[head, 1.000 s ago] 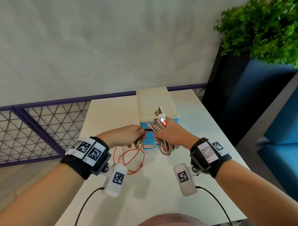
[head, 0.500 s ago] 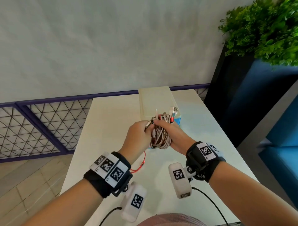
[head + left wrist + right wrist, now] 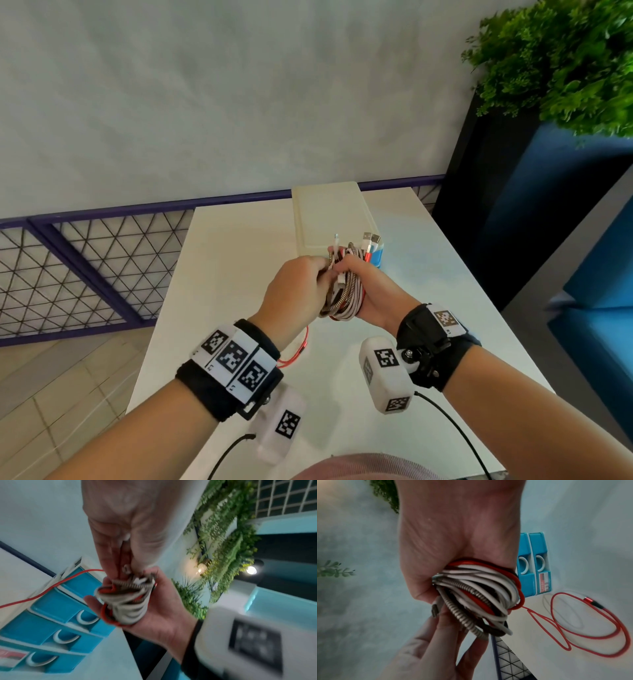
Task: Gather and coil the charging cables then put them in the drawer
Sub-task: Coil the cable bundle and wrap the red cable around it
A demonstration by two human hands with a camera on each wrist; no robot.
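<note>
A coiled bundle of charging cables (image 3: 344,294), white, red and metal-braided, is held above the white table (image 3: 219,274). My right hand (image 3: 371,291) grips the bundle (image 3: 481,596) around its loops. My left hand (image 3: 301,291) pinches cable ends at the top of the bundle (image 3: 123,597). USB plugs (image 3: 371,238) stick up from the coil. One red cable (image 3: 583,623) trails from the bundle down to the table in loose loops. Behind the hands stands the blue drawer unit (image 3: 56,622) with a cream top (image 3: 329,219); its drawers are shut.
A purple mesh railing (image 3: 85,270) runs along the table's left and far side. A dark planter (image 3: 486,219) with green foliage (image 3: 561,58) stands to the right. Blue seating (image 3: 603,308) lies beyond the table's right edge.
Both hands rose from the table with the bundle and came together. The left hand moved from the red cable on the table up to the bundle's top.
</note>
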